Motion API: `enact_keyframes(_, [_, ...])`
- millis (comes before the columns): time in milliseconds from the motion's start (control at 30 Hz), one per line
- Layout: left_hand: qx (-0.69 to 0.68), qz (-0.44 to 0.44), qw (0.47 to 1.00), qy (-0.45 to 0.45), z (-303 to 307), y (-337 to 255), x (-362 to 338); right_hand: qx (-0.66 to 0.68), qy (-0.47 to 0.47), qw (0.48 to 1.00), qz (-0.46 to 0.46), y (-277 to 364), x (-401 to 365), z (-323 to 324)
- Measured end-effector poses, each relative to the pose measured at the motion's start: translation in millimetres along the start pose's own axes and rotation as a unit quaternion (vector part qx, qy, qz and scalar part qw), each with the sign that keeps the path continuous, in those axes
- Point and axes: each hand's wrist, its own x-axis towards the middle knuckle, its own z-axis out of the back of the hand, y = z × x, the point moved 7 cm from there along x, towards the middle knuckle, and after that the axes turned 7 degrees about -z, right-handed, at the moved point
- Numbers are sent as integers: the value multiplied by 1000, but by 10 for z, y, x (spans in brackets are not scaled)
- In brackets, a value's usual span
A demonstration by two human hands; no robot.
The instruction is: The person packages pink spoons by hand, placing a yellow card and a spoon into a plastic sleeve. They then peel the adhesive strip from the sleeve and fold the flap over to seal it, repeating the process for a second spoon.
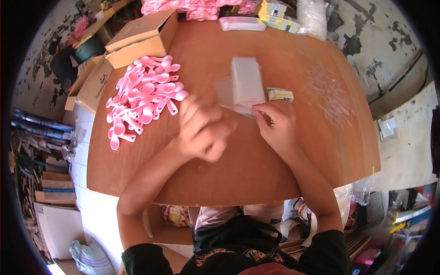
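My left hand (204,128) is blurred by motion above the table, just right of a pile of pink plastic spoons (146,91). Its fingers are curled, but what they hold, if anything, cannot be made out. My right hand (277,121) rests at the lower edge of a stack of clear plastic bags (247,80), with thumb and forefinger brought together near the bag corner. Whatever lies between those fingertips is too small to tell. Just above my right hand sits a small stack of printed yellow-and-blue cards (280,95).
The brown table (220,178) carries a cardboard box (142,39) at back left. Thin clear plastic strips (330,94) lie on the right. Along the back are pink items (192,9), a pink-edged packet (242,24), more printed cards (277,16) and a clear plastic roll (312,18).
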Motion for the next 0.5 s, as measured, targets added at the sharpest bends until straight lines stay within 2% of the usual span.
enact_keyframes(33, [33, -22, 999, -15, 145, -190, 123, 0, -3, 1000, 4, -10, -4, 8])
enact_keyframes(67, [59, -3, 998, 24, 363, -409, 353, -2, -5, 1000, 6, -21, -12, 15])
enact_keyframes(100, [80, 26, 989, -120, 573, -639, 172, -7, -10, 1000, -3, -46, -16, 24])
enact_keyframes(133, [21, -77, 993, -89, 824, -903, 470, -9, -13, 1000, 0, -53, -20, 26])
enact_keyframes(167, [110, -182, 823, -526, 919, -1028, 408, -11, -14, 1000, 4, -62, -26, 29])
enact_keyframes(200, [6, -133, 898, -419, 1215, -1242, 536, -16, -12, 1000, -3, -79, -29, 29])
enact_keyframes(267, [61, -131, 954, -263, 1327, -1572, 737, -10, -2, 1000, -1, -80, -37, 36])
enact_keyframes(300, [-96, -188, 904, -371, 1303, -1595, 886, -10, 6, 1000, -3, -89, -39, 49])
enact_keyframes(333, [-245, -240, 817, -464, 1197, -1549, 1003, -20, 18, 1000, -1, -82, -39, 42])
enact_keyframes(400, [-258, -234, 809, -473, 1110, -1552, 1103, -25, 33, 999, 5, -74, -51, 0])
enact_keyframes(467, [-273, -233, 800, -480, 1149, -1568, 1063, -2, 3, 1000, 18, -65, -53, 20])
enact_keyframes(500, [-216, -186, 850, -443, 1167, -1565, 1062, 2, 5, 1000, 21, -55, -45, 21])
